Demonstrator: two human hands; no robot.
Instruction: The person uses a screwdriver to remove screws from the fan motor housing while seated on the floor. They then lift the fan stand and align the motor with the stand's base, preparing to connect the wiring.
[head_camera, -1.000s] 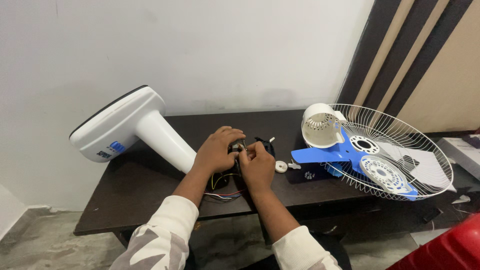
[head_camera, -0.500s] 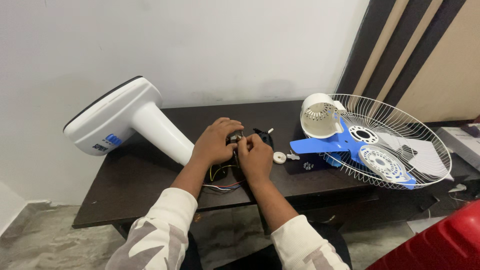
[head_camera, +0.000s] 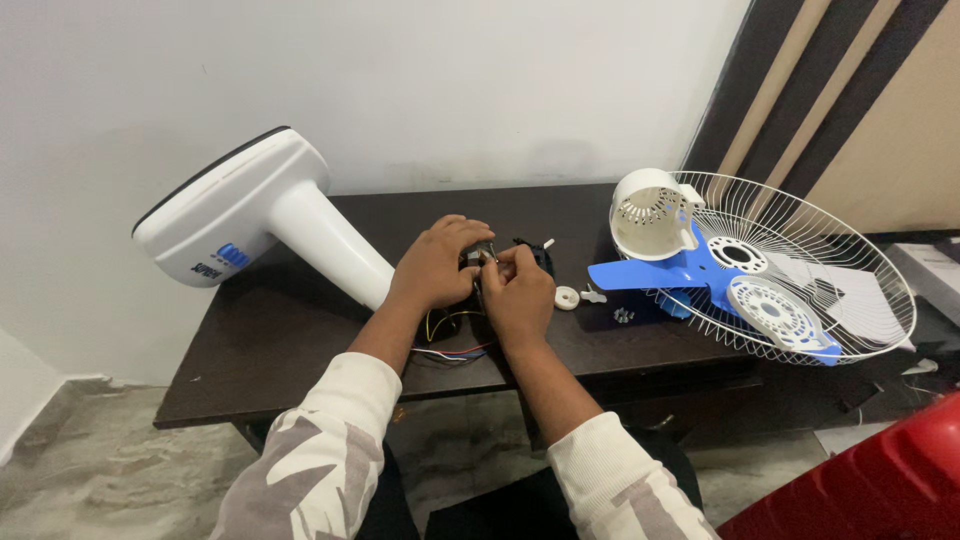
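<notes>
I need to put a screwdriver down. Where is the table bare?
Bare: the table front left, between the white fan stand and the left hand. Crowded: right of the right hand, with the blue blade and wire guard.

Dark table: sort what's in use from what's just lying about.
In use: left hand and right hand on small black motor part; coloured wires.
Lying about: white fan stand, wire guard, blue blade, white knob.

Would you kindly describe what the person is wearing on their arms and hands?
Both arms wear long sleeves with a camouflage-like pattern of white and pale grey-beige patches, pushed partway up the forearms. The left hand and right hand are bare: no gloves, and no rings or watch that I can see.
</notes>
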